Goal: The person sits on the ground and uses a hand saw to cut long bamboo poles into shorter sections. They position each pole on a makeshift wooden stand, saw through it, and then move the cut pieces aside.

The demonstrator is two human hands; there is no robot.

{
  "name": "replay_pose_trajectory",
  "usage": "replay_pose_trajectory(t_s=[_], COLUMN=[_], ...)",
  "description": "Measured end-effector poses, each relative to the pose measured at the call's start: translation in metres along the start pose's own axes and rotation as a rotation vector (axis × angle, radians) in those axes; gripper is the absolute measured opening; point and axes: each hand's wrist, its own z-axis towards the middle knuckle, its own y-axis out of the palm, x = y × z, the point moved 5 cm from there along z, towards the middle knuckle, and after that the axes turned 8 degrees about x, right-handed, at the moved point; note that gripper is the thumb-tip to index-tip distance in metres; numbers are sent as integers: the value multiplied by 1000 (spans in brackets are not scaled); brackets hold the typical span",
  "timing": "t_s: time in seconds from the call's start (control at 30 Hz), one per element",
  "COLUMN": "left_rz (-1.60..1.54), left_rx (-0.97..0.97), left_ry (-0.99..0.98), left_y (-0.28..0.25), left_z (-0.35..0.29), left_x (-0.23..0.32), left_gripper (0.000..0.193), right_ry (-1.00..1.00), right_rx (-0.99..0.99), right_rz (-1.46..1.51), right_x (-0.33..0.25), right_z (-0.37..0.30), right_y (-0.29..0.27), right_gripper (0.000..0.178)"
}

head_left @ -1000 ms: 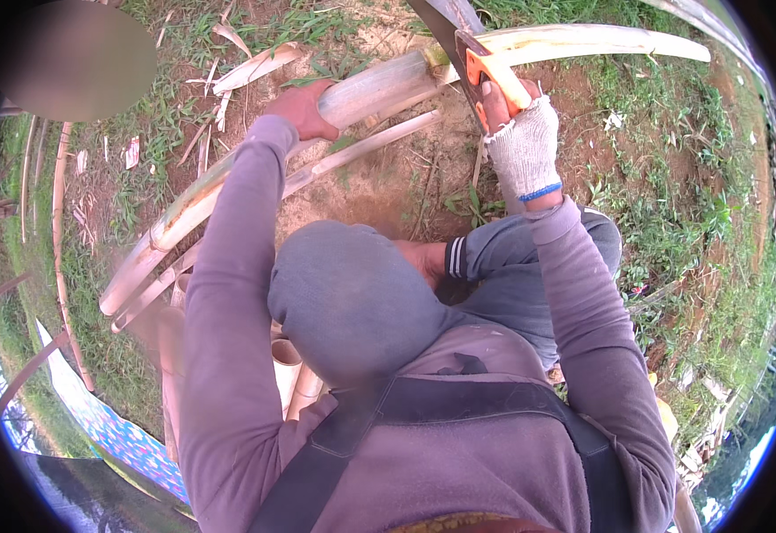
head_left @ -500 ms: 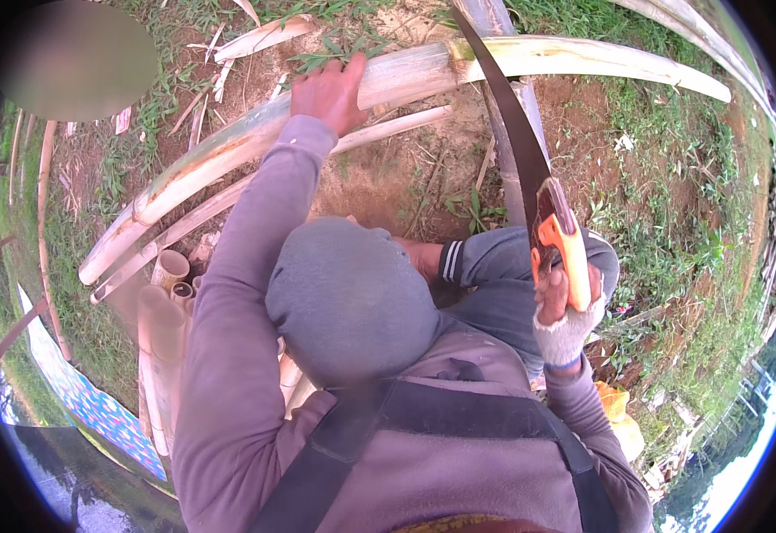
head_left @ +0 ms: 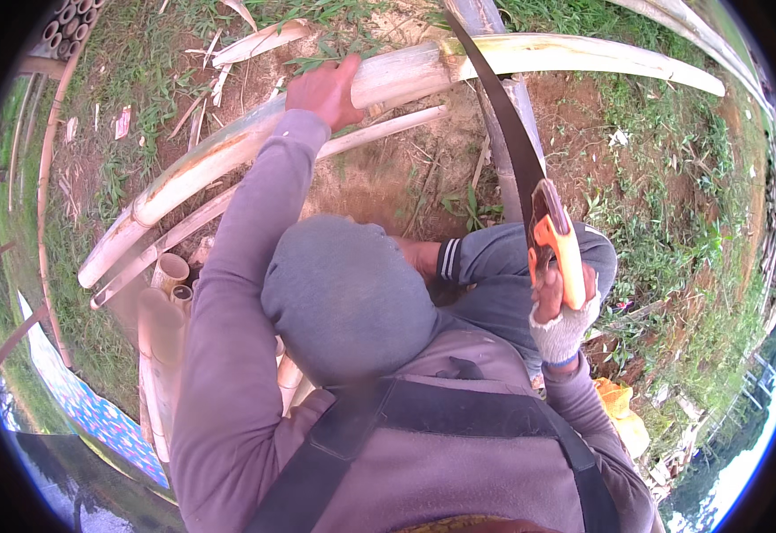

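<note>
White-gloved R hand (head_left: 564, 322), grip wrapped round orange-handled, dark-bladed handsaw (head_left: 525, 158); blade crosses pale round bamboo pole (head_left: 403, 74), long axis L–R, ahead. Bare L hand (head_left: 324, 93) nearer, grip clasped over pole, L of blade.

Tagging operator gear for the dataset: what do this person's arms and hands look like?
Long, plain, dusty-purple sleeves on both arms: left sleeve, right sleeve. Left hand: no glove visible. Right hand: off-white knit glove leaving fingers exposed, blue edge at the wrist. No cables seen on either arm.
</note>
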Motion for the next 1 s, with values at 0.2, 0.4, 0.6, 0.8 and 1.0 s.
replay_pose_trajectory(t_s=[0.2,0.4,0.6,0.8,1.0], left_rz=[-10,-47,-63,-68,-69], left_rx=[43,-10,71,75,71], left_ry=[29,-1,50,27,41], left_y=[0,-2,6,-12,1], left_z=[3,-3,2,4,3], left_x=[4,-6,3,-7,-7], left_gripper=[90,78,77,76,81], right_ry=[-20,-95,31,-395,-116], right_rx=[73,-18,54,63,22], right_rz=[-46,-66,53,-239,-14], right_x=[-46,-26,-21,-48,-14], right_z=[134,21,76,104,13], right_y=[94,9,65,69,6], right_gripper=[32,15,16,20,28])
